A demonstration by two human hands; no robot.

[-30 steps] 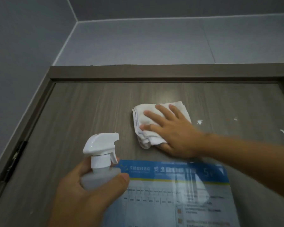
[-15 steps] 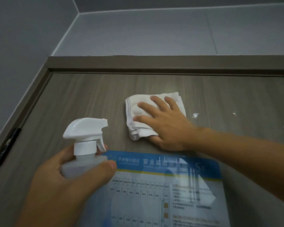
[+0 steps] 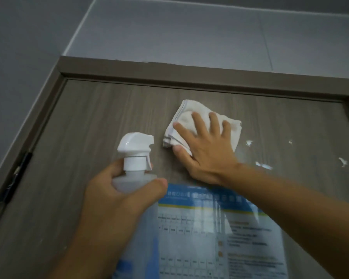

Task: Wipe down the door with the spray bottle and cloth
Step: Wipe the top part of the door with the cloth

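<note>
On the upper grey-brown wood-grain door [image 3: 101,125], our right hand [image 3: 207,153] presses flat the folded white cloth [image 3: 191,117], wiping; at eight o'clock, our left hand [image 3: 117,198] grips the translucent white-triggered spray bottle [image 3: 135,156], ready.

Grey walls [image 3: 189,33] meeting at a pale corner seam, brown wooden door frame [image 3: 189,76], dim even light

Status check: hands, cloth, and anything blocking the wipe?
Left hand grips spray bottle. Right hand presses cloth flat on door. White specks right of cloth; blue notice below.
</note>
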